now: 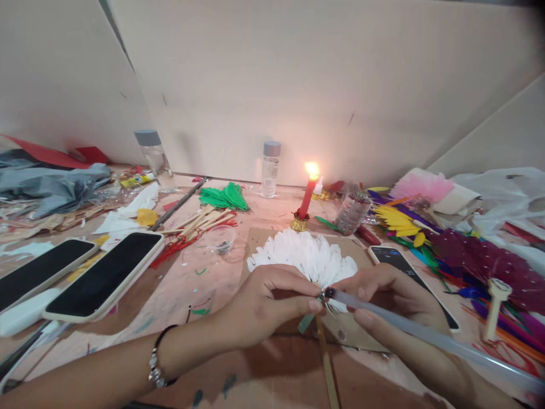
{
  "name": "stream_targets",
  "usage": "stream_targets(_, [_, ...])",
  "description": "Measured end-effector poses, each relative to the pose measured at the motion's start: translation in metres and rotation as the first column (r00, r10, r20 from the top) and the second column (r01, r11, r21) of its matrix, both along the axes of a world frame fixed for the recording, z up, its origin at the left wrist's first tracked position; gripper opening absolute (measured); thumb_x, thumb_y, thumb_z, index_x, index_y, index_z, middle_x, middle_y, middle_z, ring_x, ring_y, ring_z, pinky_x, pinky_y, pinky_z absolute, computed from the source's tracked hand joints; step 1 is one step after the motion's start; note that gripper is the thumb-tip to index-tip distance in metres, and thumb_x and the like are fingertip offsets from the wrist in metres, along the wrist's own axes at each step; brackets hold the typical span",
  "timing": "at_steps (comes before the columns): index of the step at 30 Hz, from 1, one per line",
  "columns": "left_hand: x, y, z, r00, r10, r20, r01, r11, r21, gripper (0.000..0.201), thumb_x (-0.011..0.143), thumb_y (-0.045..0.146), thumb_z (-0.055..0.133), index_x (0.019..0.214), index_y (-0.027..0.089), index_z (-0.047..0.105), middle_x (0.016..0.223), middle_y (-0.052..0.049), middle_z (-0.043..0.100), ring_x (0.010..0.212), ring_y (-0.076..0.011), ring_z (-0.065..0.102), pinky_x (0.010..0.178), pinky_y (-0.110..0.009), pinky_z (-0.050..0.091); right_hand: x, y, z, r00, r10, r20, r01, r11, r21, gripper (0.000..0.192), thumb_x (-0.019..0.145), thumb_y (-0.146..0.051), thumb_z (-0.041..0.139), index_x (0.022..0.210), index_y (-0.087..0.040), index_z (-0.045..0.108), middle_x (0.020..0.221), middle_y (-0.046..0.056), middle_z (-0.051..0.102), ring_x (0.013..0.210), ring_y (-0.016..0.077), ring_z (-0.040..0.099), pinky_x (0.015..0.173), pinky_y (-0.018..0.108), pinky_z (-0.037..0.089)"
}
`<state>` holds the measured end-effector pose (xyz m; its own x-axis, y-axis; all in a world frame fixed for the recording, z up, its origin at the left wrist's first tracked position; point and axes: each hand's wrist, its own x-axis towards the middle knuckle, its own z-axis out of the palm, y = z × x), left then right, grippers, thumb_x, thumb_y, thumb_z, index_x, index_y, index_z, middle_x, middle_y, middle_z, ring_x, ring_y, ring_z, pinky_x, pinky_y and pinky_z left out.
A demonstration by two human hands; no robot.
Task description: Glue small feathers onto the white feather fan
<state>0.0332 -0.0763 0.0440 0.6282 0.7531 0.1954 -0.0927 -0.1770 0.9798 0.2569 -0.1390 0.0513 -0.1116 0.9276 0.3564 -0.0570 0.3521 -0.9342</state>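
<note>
Left hand [268, 298] pinches the base of the white feather fan [304, 257], thumb and fingers pressed together; the right hand [385, 298] grips a translucent glue stick [426, 335], its dark tip touching that pinch. Fan spreads away across the worktop [204, 284] toward the lit candle [307, 196], its wooden handle [327, 363] running back toward the person.

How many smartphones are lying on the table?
3: two white-cased black-screen smartphones side by side at the left, and one dark smartphone at the right, partly hidden behind the right hand. Clutter may hide others.

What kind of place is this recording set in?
Most likely a craft worktable for feather fans: a paint-flecked table strewn with coloured feathers, wooden sticks and a lit candle, with a white feather fan being assembled.
</note>
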Motion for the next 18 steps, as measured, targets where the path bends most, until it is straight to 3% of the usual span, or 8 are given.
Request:
stream_targets(7, [0.0002, -0.0006, 0.0018, 1.000, 0.001, -0.007, -0.002, 1.000, -0.013, 0.009, 0.090, 0.024, 0.083, 0.094, 0.022, 0.091, 0.087, -0.008, 0.081, 0.080, -0.0148, 0.070, 0.073, -0.022, 0.051, 0.0005, -0.0038, -0.0019, 0.997, -0.068, 0.039, 0.067, 0.997, 0.031, 0.016, 0.092, -0.032, 0.087, 0.089, -0.032, 0.071, 0.091, 0.001, 0.083, 0.081, 0.0187, 0.082, 0.070, 0.023, 0.067])
stream_targets(18, [0.0019, -0.0004, 0.0021, 0.999, 0.049, 0.022, -0.049, 0.999, -0.009, 0.007, 0.088, 0.025, 0.085, 0.090, 0.022, 0.091, 0.084, -0.006, 0.080, 0.076, -0.0132, 0.067, 0.069, -0.021, 0.049, 0.0007, -0.0045, -0.0034, 0.979, -0.137, 0.151, 0.123, 0.987, 0.101, 0.018, 0.094, -0.038, 0.084, 0.087, -0.029, 0.070, 0.096, 0.004, 0.085, 0.091, 0.0218, 0.083, 0.079, 0.029, 0.069])
